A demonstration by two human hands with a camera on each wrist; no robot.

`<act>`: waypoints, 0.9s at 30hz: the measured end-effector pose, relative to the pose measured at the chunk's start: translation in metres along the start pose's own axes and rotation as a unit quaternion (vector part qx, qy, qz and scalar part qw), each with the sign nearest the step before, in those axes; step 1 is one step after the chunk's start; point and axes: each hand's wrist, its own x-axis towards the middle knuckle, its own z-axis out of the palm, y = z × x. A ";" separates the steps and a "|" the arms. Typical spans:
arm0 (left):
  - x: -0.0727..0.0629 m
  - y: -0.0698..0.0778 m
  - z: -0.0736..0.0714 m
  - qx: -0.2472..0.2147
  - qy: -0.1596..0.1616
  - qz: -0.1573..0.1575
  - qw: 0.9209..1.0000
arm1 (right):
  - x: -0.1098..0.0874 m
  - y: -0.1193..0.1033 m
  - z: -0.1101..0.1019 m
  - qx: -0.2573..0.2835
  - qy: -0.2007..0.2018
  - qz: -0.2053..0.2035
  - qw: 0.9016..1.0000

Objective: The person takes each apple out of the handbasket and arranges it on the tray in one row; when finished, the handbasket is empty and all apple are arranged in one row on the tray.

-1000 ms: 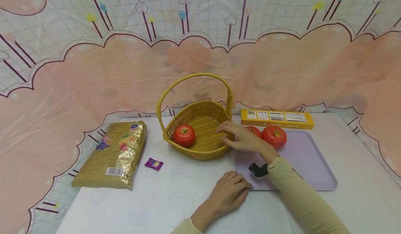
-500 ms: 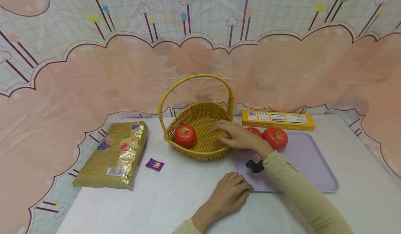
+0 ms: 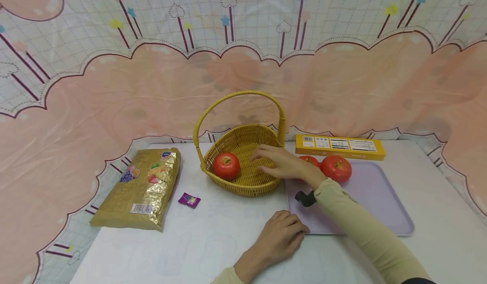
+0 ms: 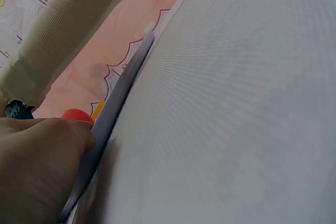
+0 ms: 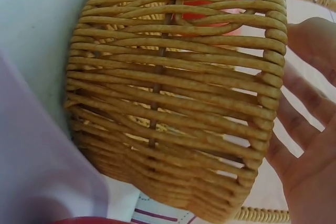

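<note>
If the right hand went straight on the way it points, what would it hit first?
The right hand would probably meet the tomato in the basket, though its height is unclear, so it might pass above.

Soft light fills the head view, glaring off the bag (image 3: 142, 191). The left wrist view is dimmer, its worktop (image 4: 220, 103) faintly streaked.

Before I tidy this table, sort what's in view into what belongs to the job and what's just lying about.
Likely part of the job:
- wicker basket, right hand over it
- red tomato inside it
- tray, left hand at its near edge
- two tomatoes on the tray

Apparently just lying about:
- gold bag
- purple packet
- yellow box
</note>
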 end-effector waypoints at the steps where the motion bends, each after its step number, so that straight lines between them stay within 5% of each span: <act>1: 0.000 0.000 0.000 0.000 0.001 0.001 1.000 | 0.001 0.000 0.000 -0.002 -0.002 -0.003 1.000; 11: 0.000 -0.001 0.000 0.001 0.009 0.008 1.000 | 0.016 -0.002 0.008 -0.010 -0.010 -0.041 0.999; 27: 0.001 -0.001 0.001 -0.004 0.011 0.008 1.000 | 0.035 -0.004 0.021 -0.009 -0.036 -0.036 0.999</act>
